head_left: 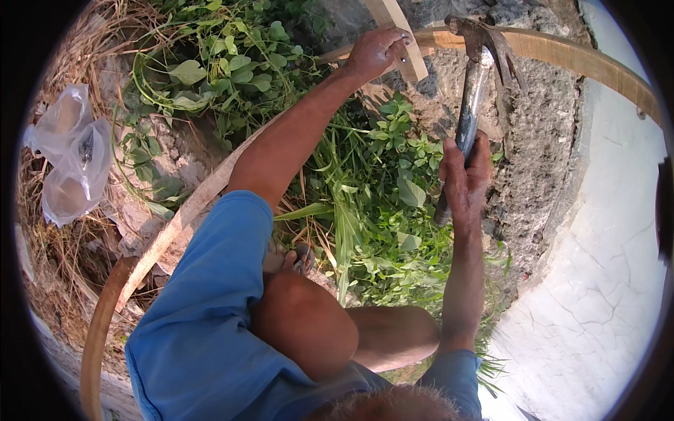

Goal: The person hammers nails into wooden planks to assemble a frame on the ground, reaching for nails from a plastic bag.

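My left hand point(375, 55) is closed in a pinch over a pale wooden slat point(415, 64), fingertips around what looks like a small shiny nail point(403, 36). Another small metal spot shows on the slat just below those fingers. The slat crosses a long wooden batten point(554, 49) near the wall. My right hand point(467, 175) is wrapped around the handle of a claw hammer point(473, 95). Its worn metal head is up, overlapping the batten to the right of the slat, and the handle's end sticks out below my fist.
Leafy green plants point(379, 175) grow between my arms. A rough masonry edge point(537, 168) borders a cracked white surface point(597, 245) on the right. At left are a clear plastic bag point(74, 158), dry straw, and another long wooden strip point(186, 217). My bent knee point(305, 323) is below.
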`<state>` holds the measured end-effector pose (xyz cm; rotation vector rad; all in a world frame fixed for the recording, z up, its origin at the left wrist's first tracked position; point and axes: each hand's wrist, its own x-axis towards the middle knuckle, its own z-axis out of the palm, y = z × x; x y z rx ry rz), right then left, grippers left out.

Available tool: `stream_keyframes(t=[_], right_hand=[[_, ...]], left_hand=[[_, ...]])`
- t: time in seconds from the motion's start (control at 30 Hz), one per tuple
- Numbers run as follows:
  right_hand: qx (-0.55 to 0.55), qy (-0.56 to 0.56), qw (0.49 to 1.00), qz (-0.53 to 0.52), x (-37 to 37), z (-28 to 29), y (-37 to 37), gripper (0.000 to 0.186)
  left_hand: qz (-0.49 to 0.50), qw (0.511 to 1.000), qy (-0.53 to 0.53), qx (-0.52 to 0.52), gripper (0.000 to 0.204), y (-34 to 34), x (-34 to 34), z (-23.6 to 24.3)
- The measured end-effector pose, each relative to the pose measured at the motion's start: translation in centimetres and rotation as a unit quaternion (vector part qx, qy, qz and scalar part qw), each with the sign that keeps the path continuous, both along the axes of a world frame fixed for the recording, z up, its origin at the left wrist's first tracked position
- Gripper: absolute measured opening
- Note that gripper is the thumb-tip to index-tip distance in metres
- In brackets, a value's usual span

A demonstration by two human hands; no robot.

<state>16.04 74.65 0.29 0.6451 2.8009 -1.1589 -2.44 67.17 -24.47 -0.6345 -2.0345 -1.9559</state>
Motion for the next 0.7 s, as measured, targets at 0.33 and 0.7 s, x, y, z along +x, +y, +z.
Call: stream_keyframes(t=[0.33,0.7], right_hand=[[-0.023,-0.031,0.999,0.011,0.6,-1.7,-0.2,0.029],[0.082,0.007,0.995,0.054,0.4,-2.3,0.3,0.033]], left_hand=[[-0.016,0.998,0.044,-0.029,0.019,0.0,-0.4,-2.1],[-0.043,0.989,0.045,-0.131,0.029,-1.2,-0.3,0.4]])
